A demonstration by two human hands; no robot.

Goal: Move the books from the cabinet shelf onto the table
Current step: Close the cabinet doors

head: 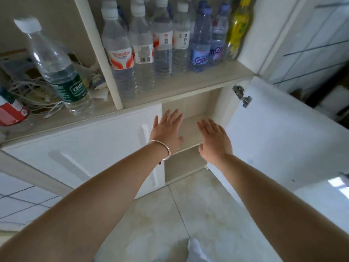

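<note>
Two hands at open cabinet shelf
Left hand, right hand: fingers spread, holding nothing; bottles above.

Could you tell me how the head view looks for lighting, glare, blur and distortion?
Head view: soft, even daylight; faint shadow inside the open cabinet; a bright window reflection glares on the door; wide-angle bending curves the shelf and tiles at the edges; bottles slightly soft, both open hands fairly sharp.

arms: bare, no sleeves | left wrist: thin silver bangle | foot: white shoe
</note>
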